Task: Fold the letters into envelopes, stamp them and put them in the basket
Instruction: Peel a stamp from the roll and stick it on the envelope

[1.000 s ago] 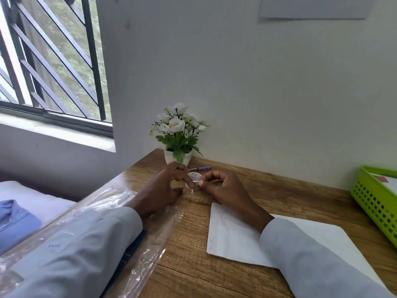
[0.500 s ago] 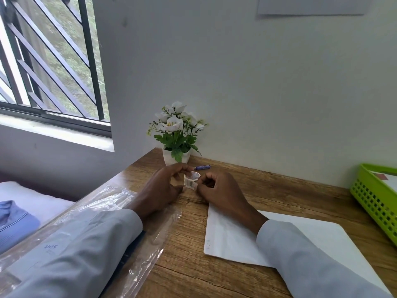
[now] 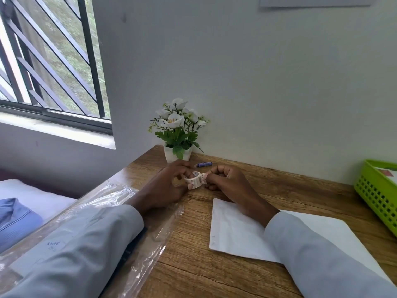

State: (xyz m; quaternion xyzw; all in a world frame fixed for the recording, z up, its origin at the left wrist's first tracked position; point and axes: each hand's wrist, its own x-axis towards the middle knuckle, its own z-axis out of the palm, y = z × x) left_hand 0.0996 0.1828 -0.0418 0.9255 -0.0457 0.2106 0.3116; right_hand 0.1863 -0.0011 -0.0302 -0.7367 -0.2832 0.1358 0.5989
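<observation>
A small roll of patterned sticker tape (image 3: 195,180) sits between my two hands above the wooden desk. My left hand (image 3: 163,188) grips the roll with thumb and fingers curled round it. My right hand (image 3: 227,181) pinches the roll's right edge with curled fingers. A white envelope (image 3: 242,231) lies flat on the desk under my right forearm. The green basket (image 3: 378,190) stands at the far right edge, with an envelope inside it.
A white pot of artificial flowers (image 3: 178,136) stands against the wall just behind my hands, a blue pen (image 3: 204,164) beside it. A clear plastic sleeve (image 3: 120,222) lies under my left arm at the desk's left edge. A bed is below left.
Both hands have lowered slightly towards the desk with the tape roll, which has turned from facing me to lying more on its side. The envelope and basket have not moved.
</observation>
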